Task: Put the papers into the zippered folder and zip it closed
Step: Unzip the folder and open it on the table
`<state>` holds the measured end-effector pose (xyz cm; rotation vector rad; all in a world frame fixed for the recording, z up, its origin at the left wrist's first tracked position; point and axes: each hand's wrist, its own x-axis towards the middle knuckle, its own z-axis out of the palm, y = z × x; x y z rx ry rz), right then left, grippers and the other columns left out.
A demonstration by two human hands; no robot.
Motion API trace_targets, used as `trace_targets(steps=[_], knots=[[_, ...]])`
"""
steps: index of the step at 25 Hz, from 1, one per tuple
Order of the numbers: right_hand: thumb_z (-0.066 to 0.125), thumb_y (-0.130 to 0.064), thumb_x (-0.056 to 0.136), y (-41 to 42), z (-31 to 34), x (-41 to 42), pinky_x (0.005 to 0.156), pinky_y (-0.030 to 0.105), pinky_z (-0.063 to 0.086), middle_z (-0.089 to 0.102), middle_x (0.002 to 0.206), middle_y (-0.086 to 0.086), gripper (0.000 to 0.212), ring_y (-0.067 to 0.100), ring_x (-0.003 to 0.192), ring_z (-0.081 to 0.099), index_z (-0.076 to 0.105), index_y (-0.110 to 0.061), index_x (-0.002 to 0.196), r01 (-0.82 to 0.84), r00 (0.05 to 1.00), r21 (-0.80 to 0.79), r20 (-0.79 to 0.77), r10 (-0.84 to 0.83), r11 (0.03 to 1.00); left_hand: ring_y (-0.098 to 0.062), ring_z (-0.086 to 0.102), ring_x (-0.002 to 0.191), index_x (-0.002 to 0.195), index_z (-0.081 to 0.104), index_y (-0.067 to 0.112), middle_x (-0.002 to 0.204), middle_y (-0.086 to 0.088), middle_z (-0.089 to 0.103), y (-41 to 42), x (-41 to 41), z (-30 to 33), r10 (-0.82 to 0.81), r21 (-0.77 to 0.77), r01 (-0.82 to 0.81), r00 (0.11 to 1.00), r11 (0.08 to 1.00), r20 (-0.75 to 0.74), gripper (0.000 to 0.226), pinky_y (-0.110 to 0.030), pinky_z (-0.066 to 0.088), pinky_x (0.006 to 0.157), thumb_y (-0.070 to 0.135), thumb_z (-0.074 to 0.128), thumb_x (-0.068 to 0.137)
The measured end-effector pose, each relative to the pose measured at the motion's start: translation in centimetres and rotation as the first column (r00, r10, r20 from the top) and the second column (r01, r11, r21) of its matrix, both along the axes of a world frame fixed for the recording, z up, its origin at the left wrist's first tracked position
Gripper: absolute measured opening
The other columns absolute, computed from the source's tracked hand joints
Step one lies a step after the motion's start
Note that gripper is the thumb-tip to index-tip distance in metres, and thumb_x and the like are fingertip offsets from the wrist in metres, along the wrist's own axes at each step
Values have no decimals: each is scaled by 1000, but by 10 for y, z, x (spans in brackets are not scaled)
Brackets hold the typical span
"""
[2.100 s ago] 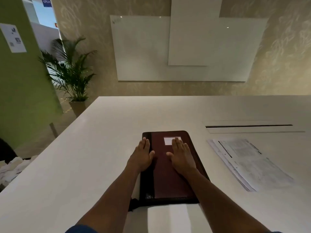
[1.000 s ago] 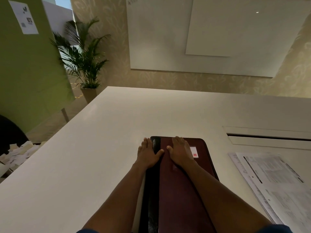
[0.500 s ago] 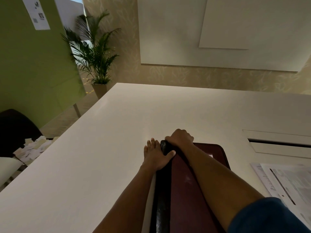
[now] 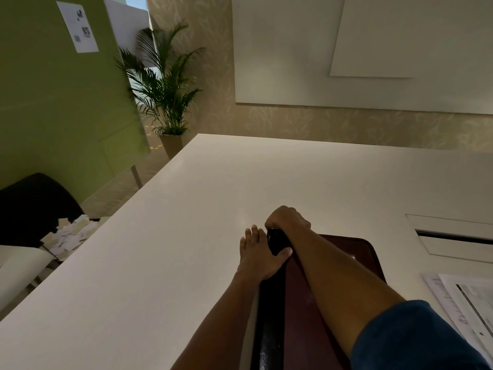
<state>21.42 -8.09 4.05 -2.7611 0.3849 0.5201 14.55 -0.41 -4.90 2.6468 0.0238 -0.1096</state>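
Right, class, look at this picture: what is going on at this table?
A person is working on a dark red zippered folder lying on a white table. The left hand rests flat along its black spine edge, while the right hand curls over the far corner. The papers lie on the table to the right, not in the folder.
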Motion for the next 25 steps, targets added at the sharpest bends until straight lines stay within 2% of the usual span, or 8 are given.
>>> trace_targets(steps=[4, 12, 14, 17, 19, 22, 25], knots=[[58, -17, 76, 0, -7, 6, 100, 50, 43, 61, 106, 4, 26, 28, 95, 61, 65, -14, 101, 33, 999, 47, 19, -34, 998, -30, -11, 152, 156, 4, 6, 165, -15, -4, 0, 0, -1, -2, -2, 2, 1000, 1000, 3, 117, -47, -5, 121, 86, 21, 72], [60, -17, 79, -23, -18, 10, 96, 42, 39, 59, 86, 2, 13, 25, 88, 57, 63, -15, 91, 107, 984, 92, 136, -119, 990, -29, -11, 152, 156, 5, 6, 165, -14, -4, 0, -2, 2, 3, 1, -3, 1000, 1000, -10, 113, -46, -4, 121, 84, 30, 78], [58, -15, 79, -39, -18, 8, 92, 42, 36, 56, 86, 2, 12, 26, 88, 56, 61, -14, 91, 143, 973, 90, 168, -157, 986, -29, -11, 152, 156, 5, 6, 165, -14, -4, 1, -2, 3, 4, 6, -4, 1000, 1000, -6, 112, -45, -5, 121, 83, 31, 79], [57, -14, 78, -69, -21, 4, 94, 44, 35, 61, 97, 5, 13, 27, 96, 60, 61, -13, 90, 196, 960, 102, 184, -212, 975, -28, -10, 152, 156, 6, 6, 165, -13, -4, 0, -2, 3, 3, -1, -3, 1000, 1000, 0, 111, -44, -5, 121, 83, 33, 80], [58, -14, 77, -89, -23, 2, 96, 44, 35, 61, 96, 5, 10, 28, 98, 60, 60, -13, 87, 230, 948, 96, 205, -245, 968, -29, -10, 152, 156, 5, 7, 165, -13, -5, 0, -3, 3, 2, 1, -2, 1000, 1000, 4, 111, -44, -5, 121, 82, 33, 81], [58, -14, 77, -118, -23, -3, 92, 41, 33, 61, 92, 4, 2, 26, 90, 57, 57, -14, 79, 277, 930, 83, 225, -289, 957, -29, -10, 152, 157, 5, 7, 165, -14, -5, 1, -3, 4, -3, 1, 3, 1000, 1000, 1, 110, -45, -4, 121, 82, 34, 81], [59, -16, 76, -152, -22, -10, 85, 39, 30, 61, 90, 4, 7, 26, 86, 54, 53, -15, 73, 383, 894, 89, 214, -393, 920, -29, -9, 152, 157, 6, 7, 165, -14, -5, 2, -3, 4, -4, 5, 4, 1000, 1000, -2, 110, -45, -4, 121, 82, 34, 81]])
